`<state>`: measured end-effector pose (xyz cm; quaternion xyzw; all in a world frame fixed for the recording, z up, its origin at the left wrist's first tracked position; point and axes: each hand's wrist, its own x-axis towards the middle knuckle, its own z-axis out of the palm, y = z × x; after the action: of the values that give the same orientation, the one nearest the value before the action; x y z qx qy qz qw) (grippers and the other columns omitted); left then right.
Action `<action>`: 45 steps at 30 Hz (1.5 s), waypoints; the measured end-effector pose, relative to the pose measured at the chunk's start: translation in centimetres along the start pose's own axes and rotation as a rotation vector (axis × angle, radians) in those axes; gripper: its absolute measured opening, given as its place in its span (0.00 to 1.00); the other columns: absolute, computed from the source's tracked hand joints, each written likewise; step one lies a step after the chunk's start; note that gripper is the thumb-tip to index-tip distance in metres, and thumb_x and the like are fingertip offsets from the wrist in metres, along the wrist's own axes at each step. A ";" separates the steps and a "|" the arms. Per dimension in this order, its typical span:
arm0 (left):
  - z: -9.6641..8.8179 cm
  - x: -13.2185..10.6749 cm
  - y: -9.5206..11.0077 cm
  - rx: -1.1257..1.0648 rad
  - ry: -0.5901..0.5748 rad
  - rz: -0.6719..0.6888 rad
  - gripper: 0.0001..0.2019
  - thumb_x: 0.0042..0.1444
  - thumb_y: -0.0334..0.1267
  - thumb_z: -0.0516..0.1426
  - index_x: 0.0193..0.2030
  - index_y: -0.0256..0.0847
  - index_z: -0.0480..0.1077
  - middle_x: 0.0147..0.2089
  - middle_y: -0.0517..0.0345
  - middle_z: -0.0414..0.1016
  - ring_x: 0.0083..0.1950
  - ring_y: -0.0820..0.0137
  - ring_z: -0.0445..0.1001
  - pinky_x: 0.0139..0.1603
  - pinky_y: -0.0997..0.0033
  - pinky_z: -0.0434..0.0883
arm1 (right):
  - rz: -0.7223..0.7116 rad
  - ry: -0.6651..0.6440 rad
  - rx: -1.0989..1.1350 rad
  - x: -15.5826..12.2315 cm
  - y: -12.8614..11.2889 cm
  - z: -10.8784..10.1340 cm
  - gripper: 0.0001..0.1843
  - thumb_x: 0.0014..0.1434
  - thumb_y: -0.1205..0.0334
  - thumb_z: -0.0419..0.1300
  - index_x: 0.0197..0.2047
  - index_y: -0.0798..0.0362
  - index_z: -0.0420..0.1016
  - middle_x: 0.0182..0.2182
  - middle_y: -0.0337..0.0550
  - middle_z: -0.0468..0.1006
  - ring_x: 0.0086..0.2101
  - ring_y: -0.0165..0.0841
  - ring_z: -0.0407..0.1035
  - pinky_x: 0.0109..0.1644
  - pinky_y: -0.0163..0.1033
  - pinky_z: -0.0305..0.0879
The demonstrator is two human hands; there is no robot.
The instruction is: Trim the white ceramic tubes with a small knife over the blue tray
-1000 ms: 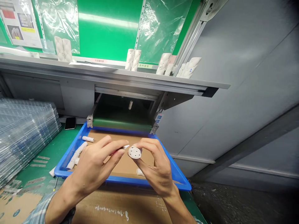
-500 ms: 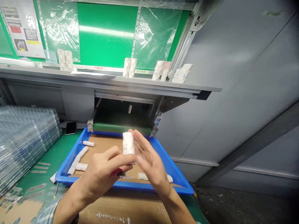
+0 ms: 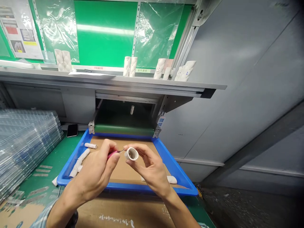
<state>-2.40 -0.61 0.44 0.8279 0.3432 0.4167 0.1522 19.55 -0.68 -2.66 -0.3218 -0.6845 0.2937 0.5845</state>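
Both hands working on a white plastic tube (image 3: 131,154) above a blue tray (image 3: 178,171).
Tube held in mid-air over the tray, long axis near level, open end facing left toward the blade. Right hand (image 3: 149,171) grips it with curled fingers; left hand (image 3: 93,167) clenches a pink-handled knife (image 3: 112,154), tip at the tube's rim. More white tubes (image 3: 79,163) lie in the tray.
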 end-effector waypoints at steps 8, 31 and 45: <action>1.1 0.1 0.0 0.387 0.121 0.167 0.23 0.77 0.61 0.48 0.42 0.43 0.67 0.36 0.59 0.83 0.32 0.65 0.82 0.31 0.67 0.65 | -0.199 -0.001 -0.205 -0.1 -0.1 -0.3 0.15 0.70 0.65 0.69 0.57 0.43 0.78 0.51 0.42 0.83 0.52 0.36 0.79 0.60 0.40 0.76; 1.2 -0.3 0.7 0.568 0.124 0.191 0.27 0.79 0.58 0.44 0.34 0.43 0.68 0.28 0.61 0.75 0.26 0.66 0.74 0.28 0.63 0.56 | -0.270 -0.040 -0.287 -0.2 -0.9 -0.3 0.19 0.69 0.71 0.67 0.58 0.43 0.77 0.51 0.42 0.83 0.51 0.37 0.79 0.57 0.38 0.77; 1.4 0.3 -0.1 0.150 0.089 0.200 0.16 0.72 0.51 0.61 0.58 0.45 0.71 0.37 0.64 0.80 0.29 0.72 0.77 0.31 0.75 0.71 | 0.252 0.055 0.398 0.3 0.0 0.7 0.27 0.67 0.49 0.72 0.66 0.39 0.72 0.50 0.43 0.82 0.41 0.34 0.82 0.47 0.37 0.81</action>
<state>-1.26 -0.25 -0.29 0.8477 0.2954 0.4395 0.0322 18.82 -0.47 -2.55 -0.2909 -0.5513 0.4846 0.6137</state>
